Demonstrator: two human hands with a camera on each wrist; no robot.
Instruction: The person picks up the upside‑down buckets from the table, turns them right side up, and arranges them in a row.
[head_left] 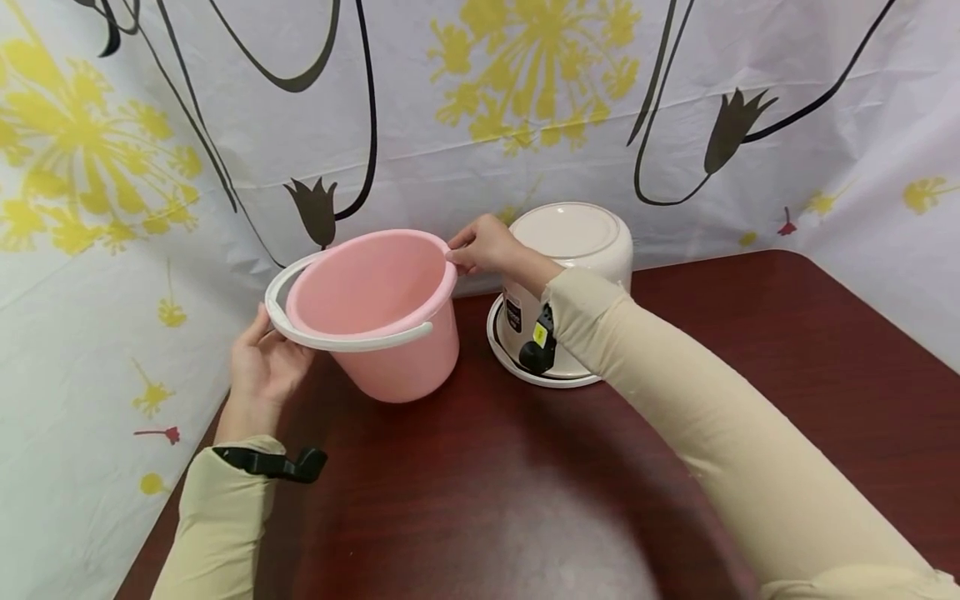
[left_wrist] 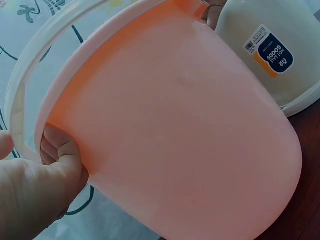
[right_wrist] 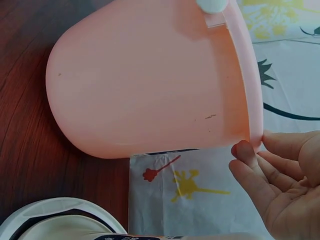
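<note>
A pink bucket (head_left: 397,367) with a white handle (head_left: 360,342) is tilted, its mouth turned up and toward the left. My left hand (head_left: 266,367) grips its rim on the left side; in the left wrist view the fingers curl over the edge beside the handle. On the far right of the rim, my right hand (head_left: 491,246) pinches the edge between thumb and fingers, which the right wrist view (right_wrist: 285,175) shows closely. Just right of the pink bucket, a cream bucket (head_left: 611,250) stands upside down, partly hidden behind my right forearm.
The dark red-brown table (head_left: 465,500) carries both buckets. A white sheet with yellow and black flower prints (head_left: 450,142) hangs along the back and left side. The cream bucket's white handle (head_left: 551,382) lies around its base, and a label (left_wrist: 275,52) is on its side.
</note>
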